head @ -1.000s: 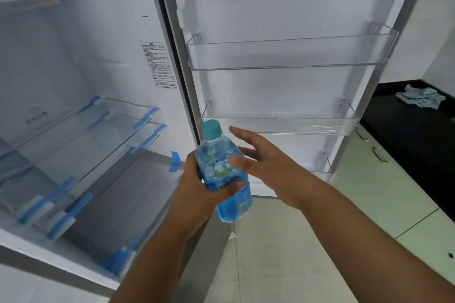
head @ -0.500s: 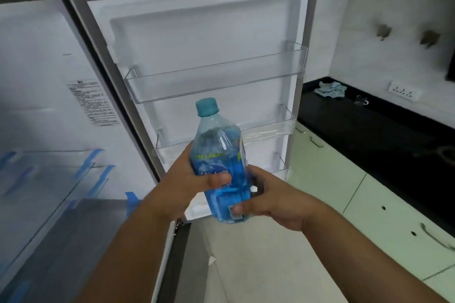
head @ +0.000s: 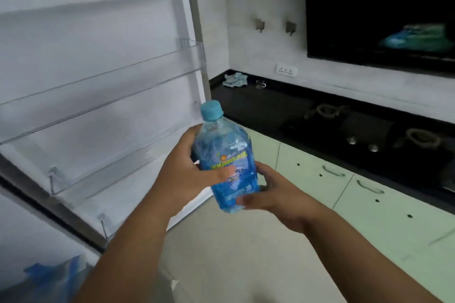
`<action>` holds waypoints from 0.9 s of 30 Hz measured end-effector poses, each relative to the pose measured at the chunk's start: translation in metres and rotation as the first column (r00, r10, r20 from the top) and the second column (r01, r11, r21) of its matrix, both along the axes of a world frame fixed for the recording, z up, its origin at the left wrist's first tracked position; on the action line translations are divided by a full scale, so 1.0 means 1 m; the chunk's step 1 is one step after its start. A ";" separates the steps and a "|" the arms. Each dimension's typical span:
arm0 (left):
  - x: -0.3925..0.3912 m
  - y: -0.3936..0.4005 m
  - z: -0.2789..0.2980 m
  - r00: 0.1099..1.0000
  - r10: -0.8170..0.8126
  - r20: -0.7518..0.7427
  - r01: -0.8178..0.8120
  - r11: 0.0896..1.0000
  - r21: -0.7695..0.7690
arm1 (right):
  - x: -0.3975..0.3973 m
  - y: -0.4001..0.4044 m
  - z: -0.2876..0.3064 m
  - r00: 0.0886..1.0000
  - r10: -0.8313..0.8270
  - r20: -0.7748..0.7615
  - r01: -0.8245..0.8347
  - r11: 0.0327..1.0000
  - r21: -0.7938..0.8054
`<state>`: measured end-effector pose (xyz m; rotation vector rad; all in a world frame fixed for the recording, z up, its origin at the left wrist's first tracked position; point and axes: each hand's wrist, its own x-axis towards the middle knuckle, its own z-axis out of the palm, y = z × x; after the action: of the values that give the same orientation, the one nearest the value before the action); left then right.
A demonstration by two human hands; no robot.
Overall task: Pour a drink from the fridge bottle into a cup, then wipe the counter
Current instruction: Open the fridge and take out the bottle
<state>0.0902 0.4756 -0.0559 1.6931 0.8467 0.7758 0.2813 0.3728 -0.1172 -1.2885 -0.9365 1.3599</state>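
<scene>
Gripping the capped bottle [head: 227,162], left hand [head: 182,167] and right hand [head: 275,194].

You've swung right, away from the fridge: its shelves have slid out of view and only the open door [head: 98,95] fills the left now. More counter [head: 270,108] has come in, with the cloth [head: 235,79] and cup [head: 260,84] at its far end by the door. Your right hand [head: 278,194], reaching open a second ago, has dropped and now wraps the bottle's [head: 227,162] base, below your left hand [head: 187,167]. The bottle sits out past the door's edge, tilted.
</scene>
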 end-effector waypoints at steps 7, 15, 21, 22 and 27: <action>0.079 -0.007 0.002 0.851 -0.525 -0.004 0.525 0.851 0.010 | 0.042 -0.067 -0.008 0.956 -0.290 0.043 0.288 0.957 0.043; 0.203 -0.087 0.000 0.645 -0.723 -0.248 0.762 0.632 0.138 | 0.095 -0.177 -0.028 0.731 -0.682 0.020 0.681 0.731 0.051; 0.304 -0.172 0.007 0.515 -0.808 -0.287 0.857 0.490 0.159 | 0.157 -0.269 -0.026 0.579 -0.814 0.028 0.814 0.580 0.035; 0.319 -0.187 0.007 0.496 -0.820 -0.284 0.868 0.470 0.160 | 0.168 -0.284 -0.025 0.550 -0.834 0.035 0.833 0.551 0.036; 0.386 -0.245 0.005 0.421 -0.865 -0.271 0.905 0.384 0.181 | 0.220 -0.341 -0.026 0.442 -0.896 0.038 0.895 0.444 0.046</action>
<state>0.4763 0.2308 -0.0506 2.1395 -0.2423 -0.0063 0.5009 0.0321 -0.1436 -1.4792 -0.1489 0.4321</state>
